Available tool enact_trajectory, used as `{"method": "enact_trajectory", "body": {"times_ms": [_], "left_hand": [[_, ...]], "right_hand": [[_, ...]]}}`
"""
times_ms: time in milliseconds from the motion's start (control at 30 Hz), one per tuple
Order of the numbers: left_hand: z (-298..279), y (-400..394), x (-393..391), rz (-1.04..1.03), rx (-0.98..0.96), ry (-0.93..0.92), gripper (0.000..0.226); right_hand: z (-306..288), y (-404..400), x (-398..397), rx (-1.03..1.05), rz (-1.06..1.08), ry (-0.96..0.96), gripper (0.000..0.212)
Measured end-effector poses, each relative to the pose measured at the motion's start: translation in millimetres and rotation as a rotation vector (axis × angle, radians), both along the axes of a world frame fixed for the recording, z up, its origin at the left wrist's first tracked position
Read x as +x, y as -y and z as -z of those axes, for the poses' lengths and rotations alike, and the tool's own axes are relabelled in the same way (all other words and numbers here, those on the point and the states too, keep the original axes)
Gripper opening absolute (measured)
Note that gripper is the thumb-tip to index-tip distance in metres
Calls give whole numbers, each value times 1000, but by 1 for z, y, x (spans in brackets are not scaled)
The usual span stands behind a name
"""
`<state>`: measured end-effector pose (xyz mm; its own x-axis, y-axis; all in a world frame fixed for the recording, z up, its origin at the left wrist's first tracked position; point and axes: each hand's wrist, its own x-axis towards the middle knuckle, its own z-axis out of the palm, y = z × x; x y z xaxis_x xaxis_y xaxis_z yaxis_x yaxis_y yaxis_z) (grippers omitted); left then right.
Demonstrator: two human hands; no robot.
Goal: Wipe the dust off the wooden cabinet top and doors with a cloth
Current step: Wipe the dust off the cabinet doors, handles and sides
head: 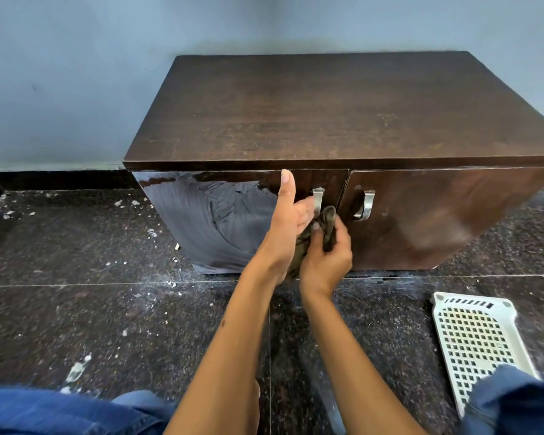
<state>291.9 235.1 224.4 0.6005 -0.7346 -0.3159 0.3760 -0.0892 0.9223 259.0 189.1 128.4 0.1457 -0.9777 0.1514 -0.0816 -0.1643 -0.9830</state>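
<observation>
A low dark wooden cabinet (343,114) stands against a blue wall, its top dull and dusty. The left door (214,221) shows wet, shiny wipe streaks; the right door (437,215) looks hazy. Both doors carry metal handles, the left handle (317,200) and the right handle (366,205). A crumpled dark cloth (325,224) sits bunched against the left handle. My right hand (327,259) grips the cloth from below. My left hand (288,227) holds the cloth's other side, thumb pointing straight up along the door.
The floor (107,309) is dark speckled stone with white dust and flecks. A white perforated plastic tray (474,337) lies on the floor at the right. My knees in blue jeans (60,412) fill the bottom corners.
</observation>
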Motion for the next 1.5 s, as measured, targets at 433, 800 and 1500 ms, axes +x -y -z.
{"method": "enact_trajectory", "body": {"times_ms": [433,800,1500], "left_hand": [[-7,-5,11,94,13,52,93],[-23,-27,31,32,137,289,110],[0,-36,-6,-64,561,1521,37]], "right_hand": [[-2,10,-5,-18,-63,-70,26],[-8,-2,18,880,-137,387,20],[-12,10,6,1055,-138,341,43]]}}
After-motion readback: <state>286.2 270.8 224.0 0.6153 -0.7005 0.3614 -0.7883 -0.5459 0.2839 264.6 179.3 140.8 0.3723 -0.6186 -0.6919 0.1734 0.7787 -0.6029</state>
